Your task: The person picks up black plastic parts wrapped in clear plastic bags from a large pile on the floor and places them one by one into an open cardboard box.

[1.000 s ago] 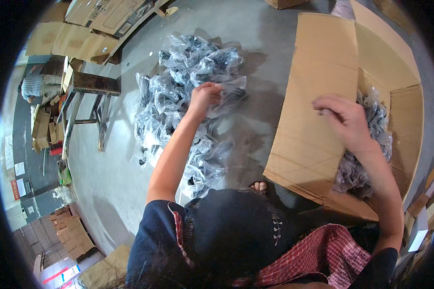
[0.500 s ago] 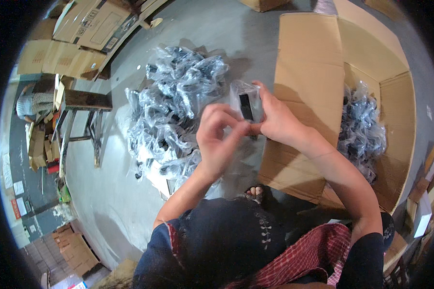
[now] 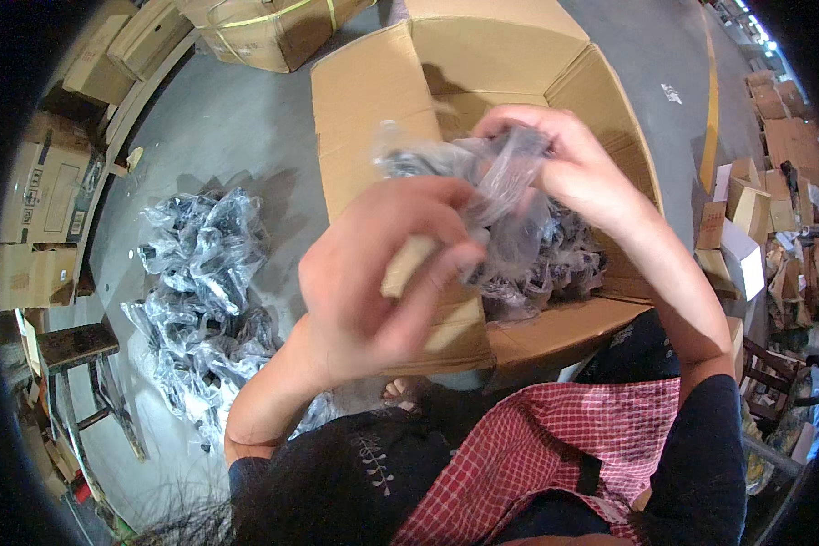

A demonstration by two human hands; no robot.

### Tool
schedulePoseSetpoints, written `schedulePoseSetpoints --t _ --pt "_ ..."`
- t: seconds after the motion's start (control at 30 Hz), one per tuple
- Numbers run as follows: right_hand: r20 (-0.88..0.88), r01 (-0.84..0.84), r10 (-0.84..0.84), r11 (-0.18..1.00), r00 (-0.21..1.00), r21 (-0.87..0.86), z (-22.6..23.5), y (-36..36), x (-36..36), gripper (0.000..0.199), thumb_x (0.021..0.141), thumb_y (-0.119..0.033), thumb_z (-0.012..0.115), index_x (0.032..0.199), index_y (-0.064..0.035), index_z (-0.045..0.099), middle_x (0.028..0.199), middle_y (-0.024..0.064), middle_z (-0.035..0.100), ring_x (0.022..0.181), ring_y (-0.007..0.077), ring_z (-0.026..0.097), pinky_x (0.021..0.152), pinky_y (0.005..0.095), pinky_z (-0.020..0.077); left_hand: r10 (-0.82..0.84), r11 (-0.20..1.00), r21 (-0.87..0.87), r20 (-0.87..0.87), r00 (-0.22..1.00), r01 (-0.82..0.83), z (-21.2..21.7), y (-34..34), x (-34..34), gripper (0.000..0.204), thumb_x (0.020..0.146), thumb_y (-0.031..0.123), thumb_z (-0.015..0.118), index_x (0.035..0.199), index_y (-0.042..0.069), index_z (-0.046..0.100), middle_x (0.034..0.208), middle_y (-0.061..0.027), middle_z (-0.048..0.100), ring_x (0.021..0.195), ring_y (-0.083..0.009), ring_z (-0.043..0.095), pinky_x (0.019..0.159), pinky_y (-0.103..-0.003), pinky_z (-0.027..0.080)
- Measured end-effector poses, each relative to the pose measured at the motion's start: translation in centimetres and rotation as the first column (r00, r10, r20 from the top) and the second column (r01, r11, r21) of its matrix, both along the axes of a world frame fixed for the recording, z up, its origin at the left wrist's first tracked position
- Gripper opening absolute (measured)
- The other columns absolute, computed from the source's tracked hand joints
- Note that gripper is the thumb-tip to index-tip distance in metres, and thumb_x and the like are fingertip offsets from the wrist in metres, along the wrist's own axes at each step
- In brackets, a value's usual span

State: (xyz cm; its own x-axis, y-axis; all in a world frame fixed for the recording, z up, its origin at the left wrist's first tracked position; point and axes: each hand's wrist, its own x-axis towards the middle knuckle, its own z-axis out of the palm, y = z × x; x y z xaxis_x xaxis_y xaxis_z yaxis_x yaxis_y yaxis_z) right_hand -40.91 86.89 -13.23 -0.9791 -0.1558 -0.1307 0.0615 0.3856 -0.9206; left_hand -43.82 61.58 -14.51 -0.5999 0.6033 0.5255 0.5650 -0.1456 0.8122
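Observation:
My right hand point(image 3: 560, 155) is closed on a crumpled clear plastic bag point(image 3: 514, 177) with something dark inside, above an open cardboard box point(image 3: 364, 100). My left hand point(image 3: 382, 259), blurred by motion, is at the bag's near side, thumb and fingers pinched together on its plastic. Part of the bag sticks out to the left, over the box flap, also smeared. Below my hands, several bagged dark items point(image 3: 555, 264) lie inside the box. To the left, a pile of similar clear bags point(image 3: 209, 264) with dark contents spreads over the grey floor.
A worn wooden stool point(image 3: 77, 346) stands at the left, near stacked cartons point(image 3: 50, 191). A strapped carton point(image 3: 264, 32) sits at the far side. More cardboard boxes point(image 3: 746, 205) are heaped at the right, beyond a yellow floor line point(image 3: 712, 100).
My view has turned right, toward the box. Both hands, with a bag, have moved from beside the floor pile to over the open box.

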Motion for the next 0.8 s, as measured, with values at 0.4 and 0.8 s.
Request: schedulePoseSetpoints --t 0.4,0.8 --pt "-0.248 -0.216 0.307 0.917 0.919 0.336 0.0 -2.6 5.0 0.045 0.071 -0.014 0.081 0.111 -0.0039 0.064 0.097 0.0123 0.067 0.088 0.0268 0.067 0.079 0.0377 0.0543 -0.317 0.942 0.334 0.844 0.432 0.040 -2.4 1.8 -2.0 0.012 0.097 0.016 0.058 0.096 0.005 0.053 0.093 -0.0134 0.065 0.081 -0.0197 0.067 0.070 -0.036 0.059" --pt "-0.203 0.617 -0.645 0.518 0.737 0.593 -5.9 18.5 -4.7 0.038 0.080 -0.032 0.075 0.085 0.0047 0.070 0.058 0.0094 0.065 0.046 0.0151 0.063 0.044 0.0287 0.0526 0.270 0.948 -0.135 0.817 0.510 -0.287 -7.8 -5.5 -4.2 0.028 0.094 0.013 0.057 0.117 -0.004 0.057 0.124 -0.0168 0.061 0.114 -0.0300 0.062 0.098 -0.040 0.051"
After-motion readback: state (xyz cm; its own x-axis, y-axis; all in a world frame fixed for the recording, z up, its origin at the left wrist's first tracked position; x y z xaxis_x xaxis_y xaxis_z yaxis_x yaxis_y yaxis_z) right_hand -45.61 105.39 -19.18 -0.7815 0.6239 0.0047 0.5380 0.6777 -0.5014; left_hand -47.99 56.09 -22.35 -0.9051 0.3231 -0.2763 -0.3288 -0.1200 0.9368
